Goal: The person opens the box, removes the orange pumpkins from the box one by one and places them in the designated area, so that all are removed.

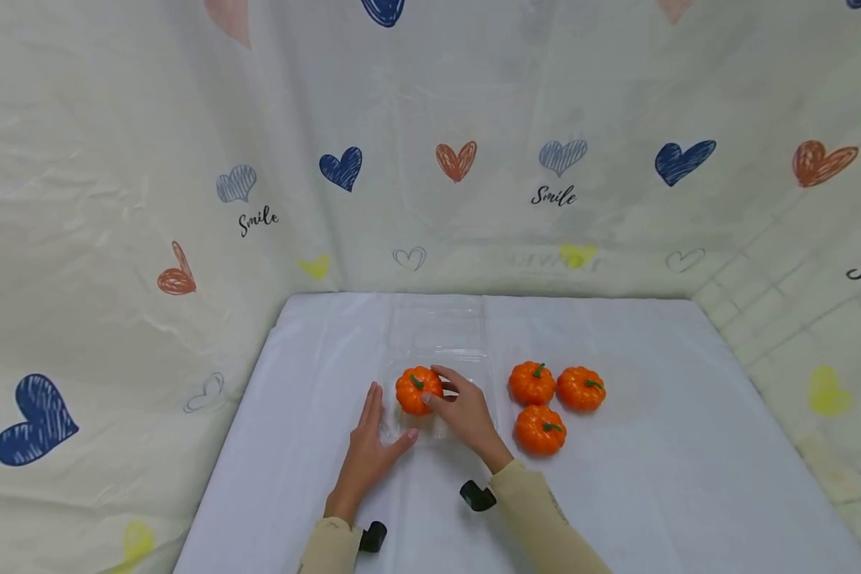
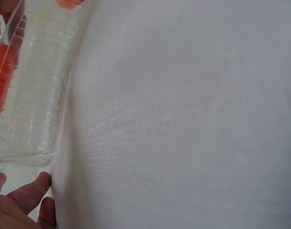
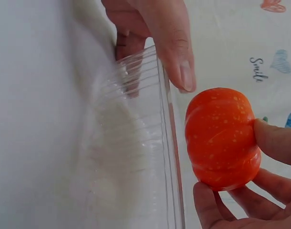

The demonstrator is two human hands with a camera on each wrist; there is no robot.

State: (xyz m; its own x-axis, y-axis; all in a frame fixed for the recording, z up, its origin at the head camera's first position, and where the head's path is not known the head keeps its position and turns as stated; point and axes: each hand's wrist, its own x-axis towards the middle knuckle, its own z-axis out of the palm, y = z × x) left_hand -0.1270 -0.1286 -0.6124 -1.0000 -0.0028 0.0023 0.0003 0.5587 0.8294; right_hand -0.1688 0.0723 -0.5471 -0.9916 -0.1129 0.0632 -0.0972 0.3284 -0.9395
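Note:
Over the open clear plastic container [image 1: 489, 391], my right hand [image 1: 468, 410] pinches a small orange toy pumpkin [image 1: 414, 389] with a green stem. In the right wrist view, thumb and fingers hold the pumpkin [image 3: 221, 138] just above the container's rim [image 3: 170, 143]. My left hand [image 1: 371, 453] lies at the container's front left corner, fingers straight and thumb spread. The right wrist view shows its thumb beside the rim. Fingers of the left hand [image 2: 24, 202] show close to the container's corner in the left wrist view.
Three more orange pumpkins stand grouped right of the container: one at the back [image 1: 531, 384], one to the right [image 1: 579, 391], one in front [image 1: 538, 432]. The container's lid [image 1: 438, 325] lies folded back. A white cloth [image 1: 660, 446] covers the table; a heart-printed curtain [image 1: 502, 96] hangs behind.

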